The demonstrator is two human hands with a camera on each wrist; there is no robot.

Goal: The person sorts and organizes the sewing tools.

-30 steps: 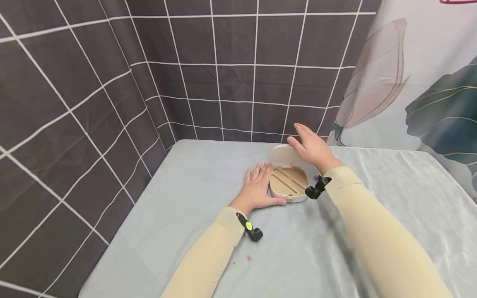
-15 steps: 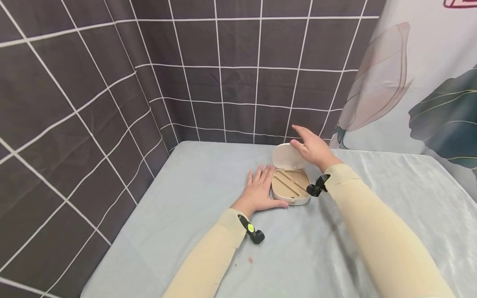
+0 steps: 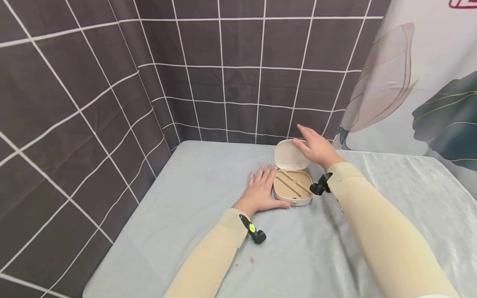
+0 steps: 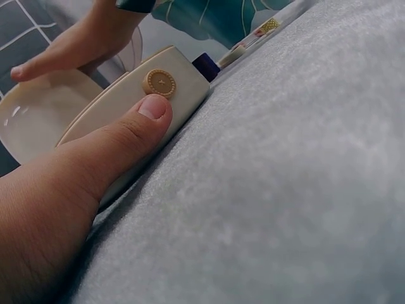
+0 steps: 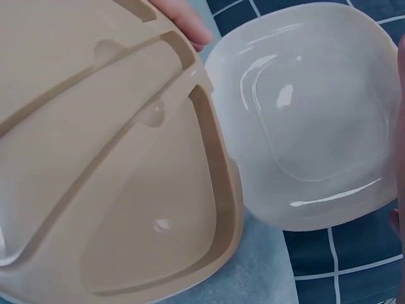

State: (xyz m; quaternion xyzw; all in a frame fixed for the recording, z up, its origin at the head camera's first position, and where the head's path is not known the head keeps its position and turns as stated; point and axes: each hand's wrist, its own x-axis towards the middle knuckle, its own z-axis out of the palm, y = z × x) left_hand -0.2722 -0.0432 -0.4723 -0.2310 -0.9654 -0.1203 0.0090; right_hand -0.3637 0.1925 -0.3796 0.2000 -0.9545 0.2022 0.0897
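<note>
A white case (image 3: 301,202) with a beige divided inside (image 3: 285,187) lies on the cloth, its hinged lid (image 3: 288,155) raised at the back. My left hand (image 3: 259,194) rests flat along the case's left side, fingers spread and straight. Its thumb lies on the front wall, just by a round beige button (image 4: 159,83) in the left wrist view. My right hand (image 3: 316,149) is at the lid's right edge, fingers extended and curled round nothing. The right wrist view shows the glossy inner face of the lid (image 5: 323,114) and narrow grooves in the beige tray (image 5: 152,190).
A pale grey-blue cloth (image 3: 186,198) covers the table. Beyond the case, the left wrist view shows a dark blue piece (image 4: 206,66) and a thin clear item with gold (image 4: 266,27). A dark gridded curtain (image 3: 238,82) hangs close behind the table.
The lid stands taller behind the case than a second ago, with my right hand still at its edge. My left hand keeps its place by the case. The head view has shifted slightly.
</note>
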